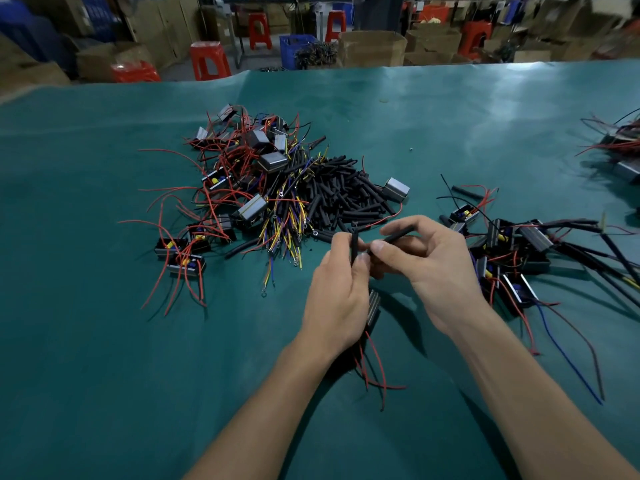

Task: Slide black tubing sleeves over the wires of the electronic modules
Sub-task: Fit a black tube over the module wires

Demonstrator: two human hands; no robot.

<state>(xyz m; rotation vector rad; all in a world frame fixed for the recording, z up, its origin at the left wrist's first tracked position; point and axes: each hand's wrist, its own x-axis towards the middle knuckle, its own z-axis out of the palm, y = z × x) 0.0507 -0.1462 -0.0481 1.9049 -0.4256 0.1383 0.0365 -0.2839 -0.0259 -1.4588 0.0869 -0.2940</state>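
Note:
My left hand (337,292) grips an upright black tubing sleeve (354,245) between thumb and fingers, and an electronic module (373,306) hangs under its palm with red wires (375,365) trailing onto the mat. My right hand (429,265) pinches a second black sleeve (398,236), angled up to the right, its lower end close to the left thumb. A heap of loose black sleeves (341,194) lies just beyond both hands.
A tangle of modules with red, yellow and blue wires (235,195) spreads at centre left on the green mat (104,341). Sleeved modules (512,251) lie to the right, another pile (620,147) at far right. Red stools and cardboard boxes stand beyond the table.

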